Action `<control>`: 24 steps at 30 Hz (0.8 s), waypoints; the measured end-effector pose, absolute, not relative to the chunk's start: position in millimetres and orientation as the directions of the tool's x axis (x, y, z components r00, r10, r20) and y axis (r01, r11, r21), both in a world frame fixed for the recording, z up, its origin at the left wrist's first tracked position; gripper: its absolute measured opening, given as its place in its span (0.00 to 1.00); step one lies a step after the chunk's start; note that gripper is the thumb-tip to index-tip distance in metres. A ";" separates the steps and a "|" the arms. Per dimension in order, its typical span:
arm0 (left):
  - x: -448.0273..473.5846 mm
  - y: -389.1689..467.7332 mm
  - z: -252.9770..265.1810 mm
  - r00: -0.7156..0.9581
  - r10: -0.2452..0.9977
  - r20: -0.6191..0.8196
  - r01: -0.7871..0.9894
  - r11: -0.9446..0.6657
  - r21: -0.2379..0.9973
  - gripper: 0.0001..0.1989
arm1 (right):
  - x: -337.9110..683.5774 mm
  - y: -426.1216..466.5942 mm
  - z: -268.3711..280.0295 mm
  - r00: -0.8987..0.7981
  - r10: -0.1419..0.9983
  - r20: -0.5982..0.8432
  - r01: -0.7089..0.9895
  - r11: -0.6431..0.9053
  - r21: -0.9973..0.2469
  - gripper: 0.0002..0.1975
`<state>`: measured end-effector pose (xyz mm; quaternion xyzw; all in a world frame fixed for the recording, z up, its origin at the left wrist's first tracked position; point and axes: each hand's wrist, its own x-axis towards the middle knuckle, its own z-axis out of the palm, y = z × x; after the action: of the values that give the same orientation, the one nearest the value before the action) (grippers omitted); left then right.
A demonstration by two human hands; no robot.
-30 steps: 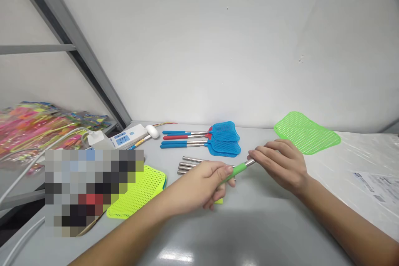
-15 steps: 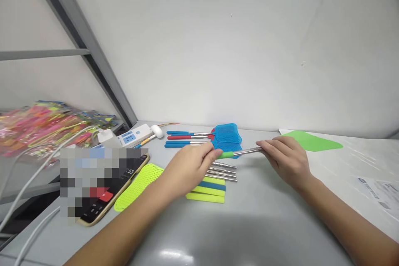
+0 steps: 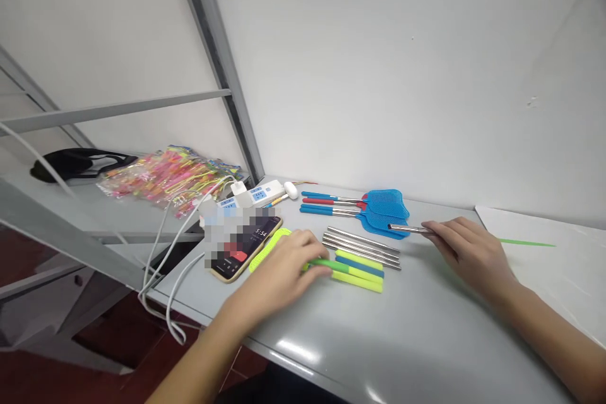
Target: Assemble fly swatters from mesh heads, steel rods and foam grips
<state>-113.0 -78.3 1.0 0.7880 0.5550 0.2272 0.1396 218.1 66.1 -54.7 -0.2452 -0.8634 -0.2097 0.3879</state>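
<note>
In my left hand [image 3: 296,268] is a green handle sleeve [image 3: 334,265], held between thumb and fingers. It lies over yellow sleeves [image 3: 357,285] and a blue sleeve [image 3: 362,267] on the table. My right hand [image 3: 466,249] is closed on the metal rod [image 3: 409,229] of a fly swatter, whose bare tip points left. Beyond that hand the green swatter head [image 3: 528,242] shows edge-on. Several loose metal rods [image 3: 362,246] lie between my hands. Behind them are blue swatters [image 3: 386,204] and a red-handled one [image 3: 318,201]. A yellow swatter head [image 3: 265,252] is partly hidden by my left hand.
A phone [image 3: 255,246] lies left of the yellow head, partly pixelated. Behind it are a white power strip [image 3: 265,192] and white cables [image 3: 163,246]. Bagged colourful items [image 3: 175,170] fill a shelf at left. White sheeting [image 3: 572,265] covers the table's right side.
The green sleeve has come off the metal rod and moved with my left hand down to the other sleeves. My right hand still holds the rod; the green head has turned edge-on. The view shifted left.
</note>
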 end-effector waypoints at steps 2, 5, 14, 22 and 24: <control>-95.0 -85.8 -15.9 0.318 0.924 0.213 0.820 -0.381 0.428 0.07 | 215.7 63.5 -54.6 -0.587 0.268 0.764 0.580 0.797 0.166 0.11; -71.5 -93.2 -36.3 0.340 0.906 0.251 0.826 -0.415 0.382 0.06 | 214.2 61.5 -56.5 -0.595 0.287 0.750 0.581 0.799 0.155 0.10; -57.5 -89.1 -49.6 0.249 0.907 0.340 0.874 -0.362 0.324 0.12 | 208.1 59.8 -60.5 -0.637 0.289 0.715 0.556 0.815 0.166 0.07; -62.4 -83.6 -56.9 0.140 0.910 0.390 0.921 -0.264 0.285 0.23 | 204.0 56.8 -55.6 -0.657 0.264 0.706 0.553 0.806 0.212 0.06; -61.6 -83.5 -56.7 0.140 0.915 0.379 0.922 -0.260 0.287 0.23 | 203.3 56.0 -55.5 -0.663 0.259 0.702 0.549 0.806 0.221 0.06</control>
<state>-61.6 -83.5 -56.7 0.7548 0.6083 0.2454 -0.0073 203.3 56.0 -55.5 -0.2278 -0.8868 -0.2122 0.3415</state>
